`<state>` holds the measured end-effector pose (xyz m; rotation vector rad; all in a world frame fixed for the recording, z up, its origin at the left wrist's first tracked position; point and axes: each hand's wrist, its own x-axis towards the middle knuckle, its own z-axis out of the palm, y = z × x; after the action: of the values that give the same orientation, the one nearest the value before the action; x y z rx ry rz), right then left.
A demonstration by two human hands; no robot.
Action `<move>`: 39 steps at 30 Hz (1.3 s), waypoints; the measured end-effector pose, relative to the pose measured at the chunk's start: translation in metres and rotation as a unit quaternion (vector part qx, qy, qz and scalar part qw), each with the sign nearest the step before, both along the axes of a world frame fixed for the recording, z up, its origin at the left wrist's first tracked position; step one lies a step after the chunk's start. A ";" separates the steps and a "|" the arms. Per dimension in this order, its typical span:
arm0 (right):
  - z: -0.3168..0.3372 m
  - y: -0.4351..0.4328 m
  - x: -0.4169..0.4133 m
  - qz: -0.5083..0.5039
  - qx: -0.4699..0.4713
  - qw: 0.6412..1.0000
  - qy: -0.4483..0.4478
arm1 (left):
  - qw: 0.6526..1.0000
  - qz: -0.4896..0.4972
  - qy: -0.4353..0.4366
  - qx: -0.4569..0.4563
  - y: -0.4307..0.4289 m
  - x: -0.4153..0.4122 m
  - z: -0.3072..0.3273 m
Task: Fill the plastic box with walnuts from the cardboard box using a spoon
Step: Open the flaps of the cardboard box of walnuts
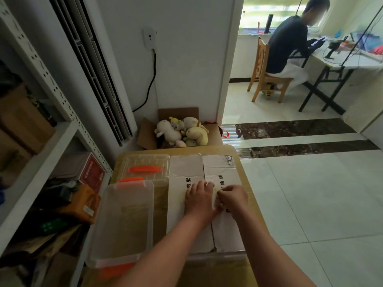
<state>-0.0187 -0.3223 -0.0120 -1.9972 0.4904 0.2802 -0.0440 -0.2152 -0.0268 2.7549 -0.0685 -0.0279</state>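
Note:
A white cardboard box (186, 168) with its top flaps closed lies on a wooden table (244, 179). Both my hands rest at the seam between the flaps. My left hand (199, 198) presses flat on the left flap, fingers at the seam. My right hand (233, 196) curls its fingers at the edge of the right flap. Left of the box stands an empty clear plastic box (126, 222) with orange latches. Behind it lies its clear lid (146, 169) with an orange handle. No spoon and no walnuts are visible.
A white metal shelf (62, 141) crammed with boxes stands at the left. An open carton of plush toys (182, 130) sits on the floor beyond the table. A person sits on a wooden chair (263, 77) at a desk in the far room. Tiled floor lies to the right.

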 end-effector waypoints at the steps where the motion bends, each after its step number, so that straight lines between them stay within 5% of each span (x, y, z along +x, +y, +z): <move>1: 0.001 0.000 0.000 -0.007 0.003 1.000 -0.007 | 1.000 0.004 0.004 0.001 0.000 0.001 0.000; 13: 0.029 0.016 -0.014 0.019 0.044 0.994 -0.095 | 0.998 0.052 -0.001 -0.036 0.001 0.005 0.006; 21: 0.057 0.048 -0.037 0.066 0.034 0.976 -0.203 | 0.967 0.119 -0.096 -0.203 0.025 0.000 0.013; 24: 0.060 0.062 -0.061 0.062 0.042 0.959 -0.273 | 0.925 0.173 -0.164 -0.296 0.041 -0.008 0.029; 31: 0.021 0.078 -0.095 0.097 0.120 0.986 -0.062 | 0.834 0.303 -0.176 -0.426 0.068 -0.012 0.057; 35: 0.002 0.072 -0.093 0.088 0.043 0.992 -0.079 | 0.893 0.209 -0.181 -0.356 0.062 -0.009 0.058; 39: -0.003 0.067 -0.088 0.085 -0.059 0.975 -0.198 | 0.962 -0.003 -0.240 -0.128 0.059 0.000 0.055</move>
<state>-0.1068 -0.2548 -0.0146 -2.1458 0.0843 -0.0479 -0.0439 -0.1564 0.0286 2.4417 -0.1945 0.6047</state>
